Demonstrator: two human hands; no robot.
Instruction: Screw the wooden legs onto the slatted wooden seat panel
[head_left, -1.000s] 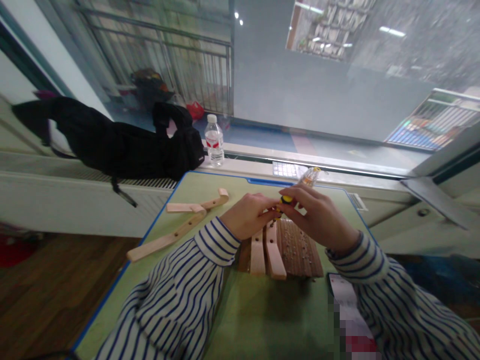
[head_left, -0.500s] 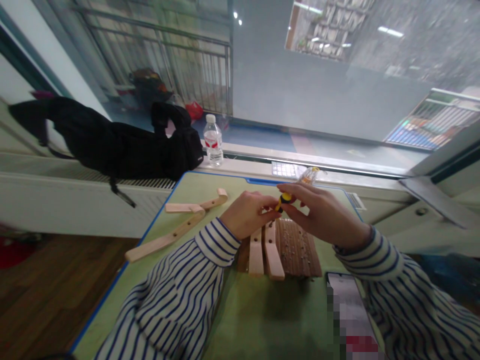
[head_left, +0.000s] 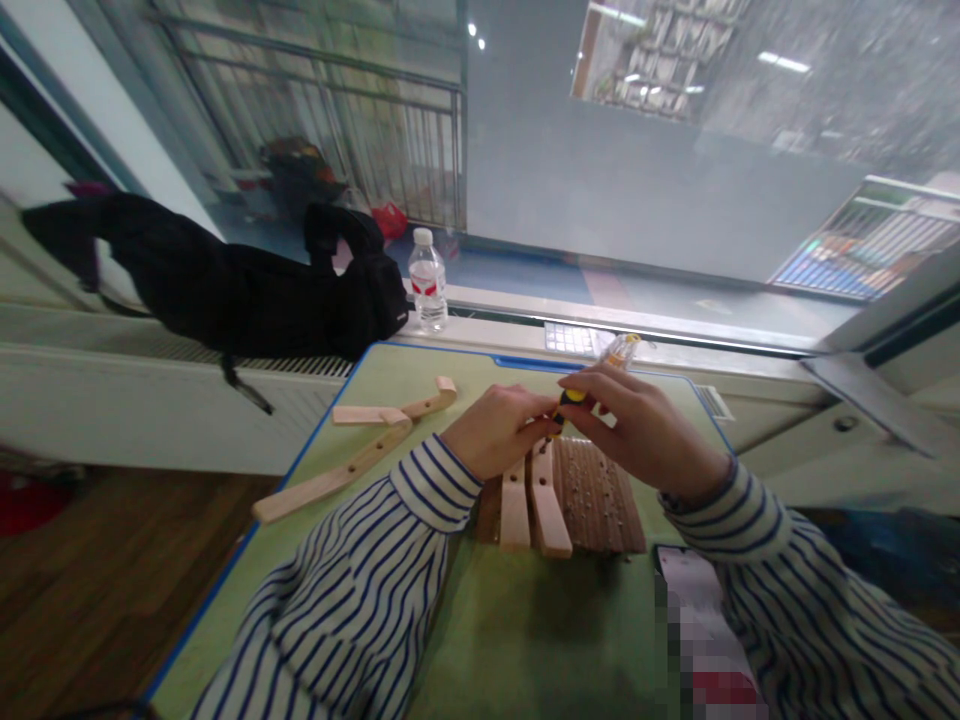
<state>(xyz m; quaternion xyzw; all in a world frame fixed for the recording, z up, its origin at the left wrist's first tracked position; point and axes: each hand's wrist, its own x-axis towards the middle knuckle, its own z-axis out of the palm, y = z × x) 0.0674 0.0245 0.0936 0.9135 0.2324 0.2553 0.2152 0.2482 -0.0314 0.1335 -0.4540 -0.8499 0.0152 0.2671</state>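
A short yellow-and-black screwdriver (head_left: pixel 573 396) stands tilted over a bent wooden piece (head_left: pixel 550 508). My right hand (head_left: pixel 637 425) grips its handle between thumb and fingers. Lower on the same tool, my left hand (head_left: pixel 501 428) pinches it near the shaft. The tip points down at a hole in the wood, where a small dark screw seems to sit; the exact contact is too small to make out. Beside this piece lies a second bent wooden piece (head_left: pixel 514 515), partly under my left hand. Both rest on a brown ridged board (head_left: pixel 600 500) with many small bits on it.
Two more bent wooden pieces (head_left: pixel 352 467) lie at the left of the green table (head_left: pixel 480 620). A phone (head_left: pixel 701 610) is near my right forearm. Behind the table are a water bottle (head_left: pixel 428 285), a black bag (head_left: pixel 247 290) and a clear plastic package (head_left: pixel 621 350).
My right fingers have closed further round the screwdriver handle, and the hand has shifted slightly. My left hand stays at the lower part of the tool. The wooden pieces keep their places.
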